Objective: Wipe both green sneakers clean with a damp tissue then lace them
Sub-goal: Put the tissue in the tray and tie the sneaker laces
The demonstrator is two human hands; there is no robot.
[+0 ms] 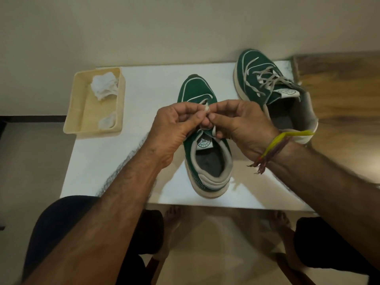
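A glossy white bench stands against a plain cream wall, wood floor to its right. Both hands, left hand and right hand, pinch a lace over the near sneaker. The laced sneaker sits far right; tissues lie in a tray.

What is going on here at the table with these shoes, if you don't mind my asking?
A person is lacing a pair of green sneakers on a white table. Both hands, the left hand and right hand, pinch a pale lace above the near sneaker. The far sneaker at the right already has laces through it, lying loose. Crumpled tissues sit in a cream tray at the left.
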